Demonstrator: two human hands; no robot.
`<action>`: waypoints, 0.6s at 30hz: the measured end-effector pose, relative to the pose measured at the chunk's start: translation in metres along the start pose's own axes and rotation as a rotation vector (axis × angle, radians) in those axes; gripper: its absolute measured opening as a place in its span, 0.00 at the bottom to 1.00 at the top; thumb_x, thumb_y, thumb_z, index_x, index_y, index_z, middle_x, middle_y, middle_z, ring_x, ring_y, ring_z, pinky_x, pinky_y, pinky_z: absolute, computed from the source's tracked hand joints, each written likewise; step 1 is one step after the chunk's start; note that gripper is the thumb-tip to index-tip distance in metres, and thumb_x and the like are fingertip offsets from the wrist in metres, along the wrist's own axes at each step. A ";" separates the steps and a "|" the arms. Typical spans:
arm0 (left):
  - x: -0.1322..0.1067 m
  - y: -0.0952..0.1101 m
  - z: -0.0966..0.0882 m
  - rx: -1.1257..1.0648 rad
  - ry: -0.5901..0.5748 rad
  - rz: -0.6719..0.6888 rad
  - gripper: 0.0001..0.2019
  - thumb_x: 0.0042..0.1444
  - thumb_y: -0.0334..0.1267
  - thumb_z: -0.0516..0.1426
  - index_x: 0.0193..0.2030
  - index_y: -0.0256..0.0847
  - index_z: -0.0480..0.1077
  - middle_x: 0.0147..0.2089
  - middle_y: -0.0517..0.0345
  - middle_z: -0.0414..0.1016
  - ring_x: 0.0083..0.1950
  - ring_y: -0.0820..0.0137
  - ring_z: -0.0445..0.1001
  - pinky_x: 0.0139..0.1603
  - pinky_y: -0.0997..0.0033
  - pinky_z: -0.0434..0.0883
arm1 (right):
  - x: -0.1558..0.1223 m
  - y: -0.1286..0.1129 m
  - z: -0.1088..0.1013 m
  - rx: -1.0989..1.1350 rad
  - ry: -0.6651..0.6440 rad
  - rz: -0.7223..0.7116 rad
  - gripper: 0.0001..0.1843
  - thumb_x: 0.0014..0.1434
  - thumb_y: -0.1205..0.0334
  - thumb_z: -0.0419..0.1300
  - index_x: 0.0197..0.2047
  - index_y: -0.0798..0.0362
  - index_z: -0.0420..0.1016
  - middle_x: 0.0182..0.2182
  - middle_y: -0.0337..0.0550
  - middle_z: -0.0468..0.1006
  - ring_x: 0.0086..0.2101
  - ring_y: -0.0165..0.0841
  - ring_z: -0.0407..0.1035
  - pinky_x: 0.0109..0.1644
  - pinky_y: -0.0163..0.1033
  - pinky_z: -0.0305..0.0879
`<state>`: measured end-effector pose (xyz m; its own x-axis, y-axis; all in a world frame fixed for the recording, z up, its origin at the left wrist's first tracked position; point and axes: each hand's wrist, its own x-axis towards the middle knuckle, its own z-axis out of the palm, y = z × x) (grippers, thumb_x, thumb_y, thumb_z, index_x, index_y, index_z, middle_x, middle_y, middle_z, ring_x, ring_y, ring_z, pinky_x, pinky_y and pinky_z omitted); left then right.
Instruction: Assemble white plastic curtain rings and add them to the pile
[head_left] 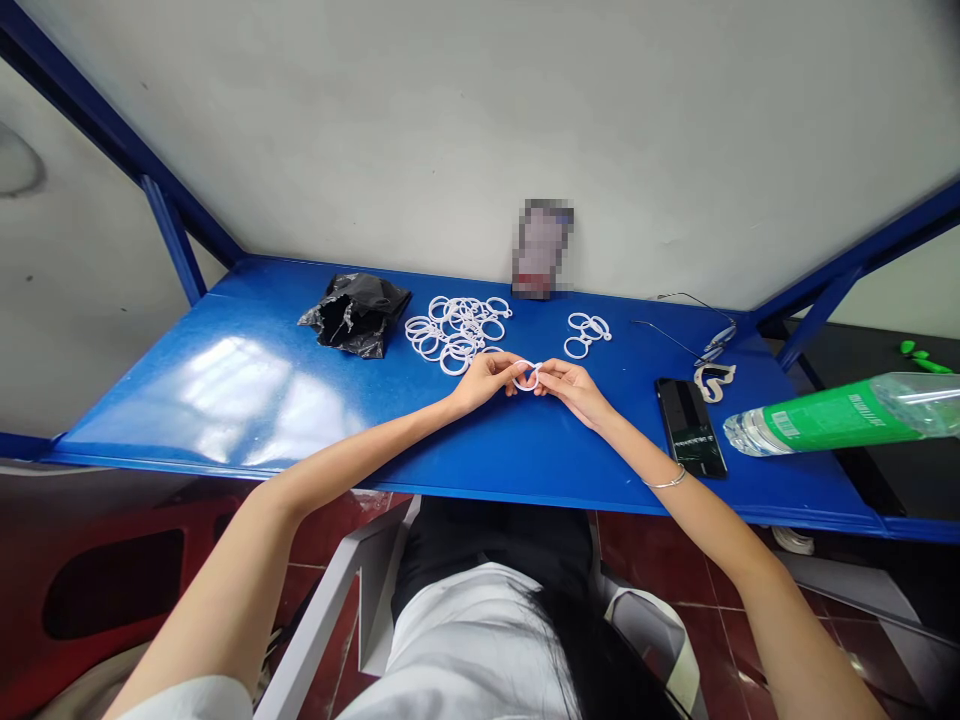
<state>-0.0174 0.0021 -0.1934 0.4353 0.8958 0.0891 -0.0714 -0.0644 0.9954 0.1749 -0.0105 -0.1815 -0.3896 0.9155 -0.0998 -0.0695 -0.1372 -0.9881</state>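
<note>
A white plastic ring (527, 388) is held between my two hands above the front part of the blue table. My left hand (491, 378) pinches its left side, with thumb and fingers closed. On its upper right side, my right hand (571, 388) grips the ring near a small tab. Just beyond my left hand lies a pile of similar white rings (455, 328), many overlapping. A smaller group of white rings (589, 330) rests apart, beyond my right hand.
The blue table (420, 440) stands against a pale wall. A crumpled black plastic bag (360, 312) sits left of the pile. A blurred upright object (541, 248) leans at the back. On the right are eyeglasses (716, 343), a phone (690, 428) and a green-labelled bottle (840, 415).
</note>
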 end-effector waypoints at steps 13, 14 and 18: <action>-0.005 0.005 0.000 0.197 0.029 -0.032 0.27 0.56 0.57 0.57 0.45 0.30 0.75 0.19 0.61 0.69 0.20 0.76 0.69 0.24 0.79 0.66 | -0.011 -0.006 0.002 -0.758 0.173 -0.465 0.11 0.63 0.52 0.57 0.40 0.49 0.76 0.36 0.43 0.79 0.34 0.36 0.72 0.43 0.42 0.69; -0.006 0.006 0.001 0.197 0.033 -0.023 0.27 0.56 0.56 0.57 0.47 0.30 0.75 0.20 0.61 0.69 0.21 0.76 0.69 0.25 0.79 0.66 | -0.010 -0.005 0.002 -0.759 0.179 -0.468 0.11 0.63 0.52 0.58 0.40 0.49 0.76 0.36 0.43 0.79 0.34 0.36 0.72 0.43 0.42 0.69; -0.008 0.008 0.005 0.249 0.060 0.071 0.27 0.54 0.52 0.61 0.54 0.35 0.69 0.26 0.62 0.69 0.25 0.77 0.68 0.28 0.79 0.66 | -0.010 -0.004 0.001 -0.762 0.243 -0.475 0.11 0.62 0.52 0.58 0.40 0.49 0.75 0.36 0.44 0.79 0.35 0.36 0.73 0.44 0.43 0.69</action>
<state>-0.0171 -0.0078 -0.1856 0.3825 0.9093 0.1637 0.1266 -0.2271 0.9656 0.1782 -0.0191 -0.1764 -0.2660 0.8778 0.3983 0.4833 0.4790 -0.7328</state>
